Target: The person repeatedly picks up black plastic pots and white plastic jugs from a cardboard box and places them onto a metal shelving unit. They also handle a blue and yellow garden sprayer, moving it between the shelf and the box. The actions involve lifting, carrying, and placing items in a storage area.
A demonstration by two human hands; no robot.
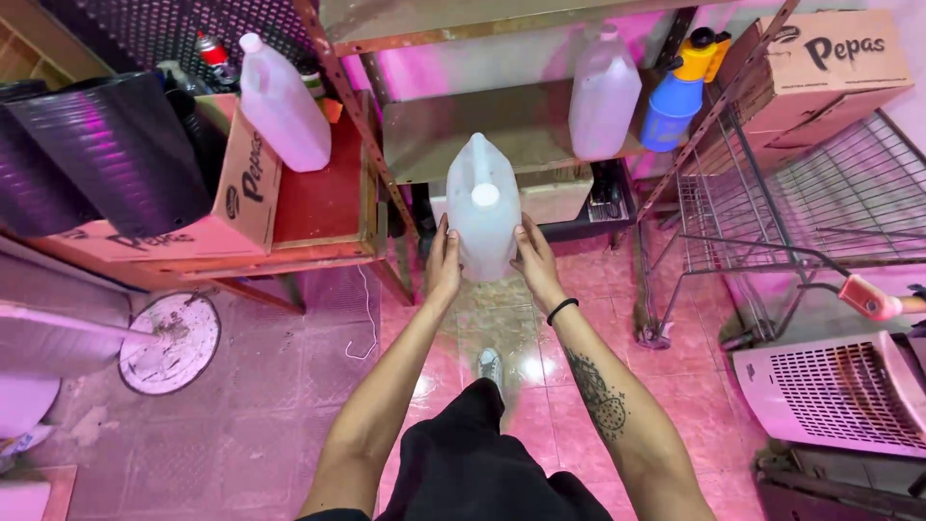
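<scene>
The person stood facing a rusty metal shelf rack (381, 183) and held a translucent plastic jug (482, 217) out in front at arm's length, above the pink tiled floor (289, 386). The jug sat upright between the two hands, its white cap (485, 195) and moulded handle facing the viewer. The left hand (443, 262) was pressed flat against the jug's left wall near the base, fingers extended upward along the side. The right hand (533, 259) was pressed against the opposite wall at about the same height, fingers likewise laid along the plastic; a dark band (561, 310) circled that wrist. Both hands were therefore clamped on the jug from either side, with neither one on the handle. The jug hung just in front of the rack's middle shelf, not resting on it. A second jug (603, 92) stood on that shelf to the right, beside a blue spray bottle (678, 96) with a yellow top. A third jug (283, 104) leaned on a cardboard box (246, 183) to the left. A wire cart (772, 212) stood at the right.
</scene>
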